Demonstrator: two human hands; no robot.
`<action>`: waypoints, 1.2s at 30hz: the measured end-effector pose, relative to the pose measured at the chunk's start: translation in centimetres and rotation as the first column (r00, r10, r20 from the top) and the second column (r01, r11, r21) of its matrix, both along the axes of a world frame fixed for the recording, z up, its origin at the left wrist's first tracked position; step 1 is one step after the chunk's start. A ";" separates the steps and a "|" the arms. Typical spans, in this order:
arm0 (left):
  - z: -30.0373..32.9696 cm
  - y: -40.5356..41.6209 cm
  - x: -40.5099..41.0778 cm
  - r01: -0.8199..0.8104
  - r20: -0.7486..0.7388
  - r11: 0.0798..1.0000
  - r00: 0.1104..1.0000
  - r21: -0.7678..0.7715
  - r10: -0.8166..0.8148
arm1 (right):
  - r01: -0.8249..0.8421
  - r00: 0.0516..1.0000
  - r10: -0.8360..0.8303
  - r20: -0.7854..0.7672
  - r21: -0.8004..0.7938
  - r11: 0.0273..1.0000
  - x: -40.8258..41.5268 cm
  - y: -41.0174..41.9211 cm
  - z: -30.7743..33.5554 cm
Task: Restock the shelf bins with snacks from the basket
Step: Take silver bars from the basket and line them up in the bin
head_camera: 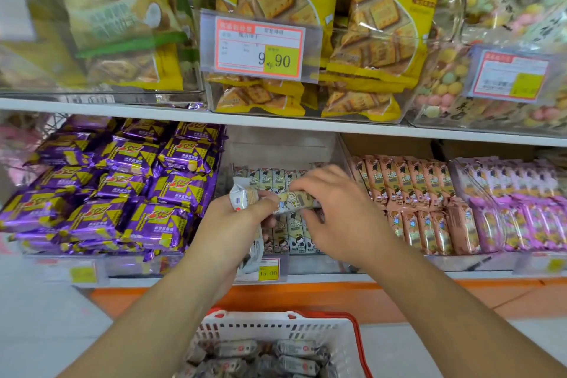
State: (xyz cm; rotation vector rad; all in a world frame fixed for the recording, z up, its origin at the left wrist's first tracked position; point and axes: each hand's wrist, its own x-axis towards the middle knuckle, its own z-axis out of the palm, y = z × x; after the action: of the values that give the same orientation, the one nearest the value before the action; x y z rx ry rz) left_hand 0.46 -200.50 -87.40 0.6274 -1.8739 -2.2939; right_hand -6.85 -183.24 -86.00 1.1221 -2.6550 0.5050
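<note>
Snack packets fill clear shelf bins [285, 144] on two shelves. Upper shelf: yellow cracker bags [380, 24], price tag [259, 47] reading 9.90. Lower shelf, left to right: purple packets [122, 187], cream packets [288, 236] in the middle bin with a tag [268, 269] reading 15.80, brown packets [411, 202], pink packets [521, 212]. White basket [276, 328] with red rim below, holding more wrapped snacks; count unclear. Two hands over the middle bin: left hand [236, 221] and right hand [334, 212] both pinch one cream snack packet [276, 198] held crosswise.
</note>
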 end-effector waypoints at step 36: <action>0.8 -0.1 -0.2 0.038 0.065 0.924 0.996 0.380 -0.067 | 0.295 0.833 -0.113 0.541 -0.263 0.919 0.3 -2.4 -0.8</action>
State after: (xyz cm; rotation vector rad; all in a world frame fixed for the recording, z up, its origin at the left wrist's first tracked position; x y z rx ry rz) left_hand 0.21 -200.55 -86.64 0.7235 -1.4948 -2.7325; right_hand -6.54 -185.66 -86.79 0.6433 -2.9040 1.3218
